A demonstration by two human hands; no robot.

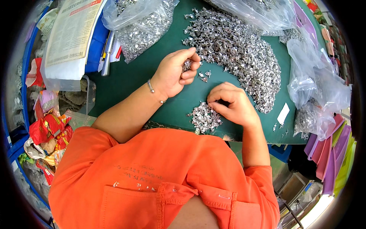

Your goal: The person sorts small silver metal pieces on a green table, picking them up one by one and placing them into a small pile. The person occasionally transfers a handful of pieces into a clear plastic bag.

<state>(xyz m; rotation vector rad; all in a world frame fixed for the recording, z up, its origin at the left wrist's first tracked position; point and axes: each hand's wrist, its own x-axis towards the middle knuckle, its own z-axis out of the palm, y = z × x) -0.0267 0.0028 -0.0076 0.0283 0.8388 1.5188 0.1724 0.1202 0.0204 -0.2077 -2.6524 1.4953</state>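
Note:
My left hand (pixel 173 72) is curled around several small silvery metal pieces (pixel 187 65), which show between thumb and fingers. Just beside its fingertips, a few loose metal bits (pixel 205 77) lie on the green tabletop (pixel 179 108). My right hand (pixel 232 103) is closed in a pinch at the edge of a small heap of metal pieces (pixel 205 117) near the table's front edge. Whatever lies between its fingertips is too small or hidden to make out. Beyond both hands spreads a large pile of the same shiny pieces (pixel 244 49).
Clear plastic bags of metal pieces stand at the back left (pixel 146 28) and right (pixel 309 118). A printed sheet (pixel 72 34) covers a blue bin (pixel 95 49), with pens beside it. A white slip (pixel 283 113) lies at right, near hanging coloured strips (pixel 331 156).

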